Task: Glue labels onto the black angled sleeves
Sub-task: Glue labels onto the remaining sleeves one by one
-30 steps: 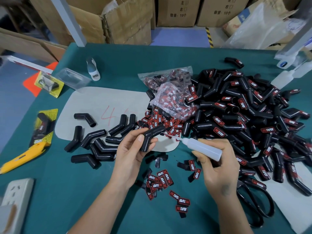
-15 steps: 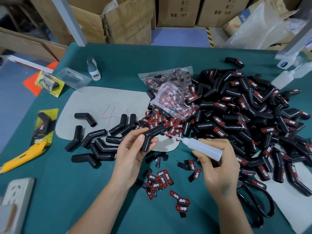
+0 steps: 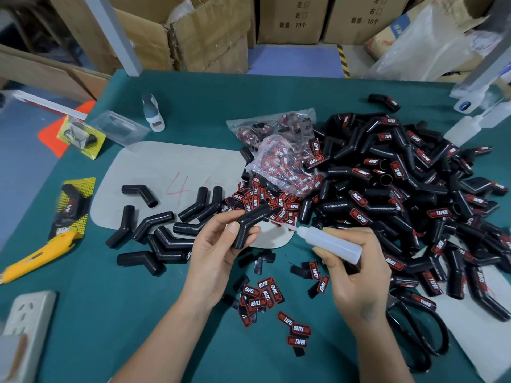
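My left hand [image 3: 218, 252] grips a bare black angled sleeve [image 3: 250, 225] above the table's middle, thumb on its bend. My right hand [image 3: 356, 275] holds a white glue bottle [image 3: 331, 243] with its thin nozzle pointing left, its tip a short gap from the sleeve's upper arm. Several unlabelled sleeves [image 3: 163, 230] lie to the left on a grey sheet [image 3: 166, 167]. A big pile of labelled sleeves [image 3: 401, 194] fills the right side. Loose red-and-black labels [image 3: 262, 295] lie between my wrists, with more labels [image 3: 262, 197] beyond the held sleeve.
A clear bag of labels [image 3: 279, 156] sits mid-table. Black scissors [image 3: 417, 335] lie by my right wrist. A yellow utility knife [image 3: 36, 258], a packaged sleeve [image 3: 72, 208] and a power strip [image 3: 22, 333] line the left edge. Cardboard boxes [image 3: 207, 34] stand behind the green table [image 3: 110, 313].
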Tool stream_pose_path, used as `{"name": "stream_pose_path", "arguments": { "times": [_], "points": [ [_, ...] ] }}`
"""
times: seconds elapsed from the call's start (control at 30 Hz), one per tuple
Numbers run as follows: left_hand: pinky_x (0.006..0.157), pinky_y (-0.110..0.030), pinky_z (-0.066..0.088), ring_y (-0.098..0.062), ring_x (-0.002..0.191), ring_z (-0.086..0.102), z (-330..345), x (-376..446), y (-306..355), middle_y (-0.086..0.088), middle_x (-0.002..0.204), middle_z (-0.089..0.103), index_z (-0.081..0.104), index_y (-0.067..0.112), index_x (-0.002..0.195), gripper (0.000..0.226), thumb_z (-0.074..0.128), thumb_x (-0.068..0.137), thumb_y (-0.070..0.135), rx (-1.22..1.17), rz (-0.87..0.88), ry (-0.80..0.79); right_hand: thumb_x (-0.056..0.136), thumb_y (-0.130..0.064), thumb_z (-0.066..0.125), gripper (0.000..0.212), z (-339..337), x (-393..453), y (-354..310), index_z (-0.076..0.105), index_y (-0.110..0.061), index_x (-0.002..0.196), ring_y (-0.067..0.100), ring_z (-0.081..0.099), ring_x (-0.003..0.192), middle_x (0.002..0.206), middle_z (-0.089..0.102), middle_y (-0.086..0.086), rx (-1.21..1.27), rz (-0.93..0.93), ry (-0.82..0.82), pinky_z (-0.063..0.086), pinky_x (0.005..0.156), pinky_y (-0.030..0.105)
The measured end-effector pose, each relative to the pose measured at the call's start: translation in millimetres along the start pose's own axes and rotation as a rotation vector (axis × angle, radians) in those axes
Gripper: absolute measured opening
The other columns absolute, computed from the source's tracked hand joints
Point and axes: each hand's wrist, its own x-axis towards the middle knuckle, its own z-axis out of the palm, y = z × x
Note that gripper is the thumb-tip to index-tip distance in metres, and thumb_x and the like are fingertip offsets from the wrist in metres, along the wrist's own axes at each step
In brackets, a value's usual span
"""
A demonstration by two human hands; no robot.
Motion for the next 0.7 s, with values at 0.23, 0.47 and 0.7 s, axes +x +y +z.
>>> {"name": "stream_pose_path", "arguments": {
  "times": [0.23, 0.47, 0.7],
  "points": [
    [0.089, -0.029, 0.060, -0.028, 0.102, 0.076, -0.3, -0.9, -2.1, -0.017, 0.111, 0.076, 0.077, 0.016, 0.114, 0.021, 0.062, 0.098, 0.014, 0.036, 0.020, -0.003, 0.090, -0.031, 0.069, 0.025, -0.6, 0.3, -1.2, 0.062, -0.035, 0.115, 0.006, 0.064, 0.103, 0.112, 0.063, -0.021, -0.001, 0.006, 0.008, 0.049, 0.082, 0.019],
    [0.091, -0.029, 0.059, -0.028, 0.102, 0.076, 0.4, -1.5, -1.6, -0.013, 0.112, 0.076, 0.076, 0.016, 0.115, 0.021, 0.063, 0.098, 0.015, 0.072, 0.029, -0.028, 0.092, -0.030, 0.069, 0.021, -1.2, -1.4, 1.5, 0.065, -0.023, 0.112, 0.011, 0.066, 0.102, 0.112, 0.064, -0.016, -0.007, 0.025, 0.031, 0.053, 0.079, 0.031],
    [0.090, -0.029, 0.060, -0.029, 0.101, 0.076, 0.2, -0.6, 0.9, -0.015, 0.110, 0.074, 0.077, 0.016, 0.112, 0.022, 0.062, 0.097, 0.013, 0.044, 0.036, 0.005, 0.092, -0.031, 0.069, 0.022, -0.7, -0.4, 0.2, 0.063, -0.032, 0.113, 0.012, 0.066, 0.100, 0.111, 0.062, -0.023, 0.002, 0.025, 0.010, 0.053, 0.076, 0.033]
  ]
}}
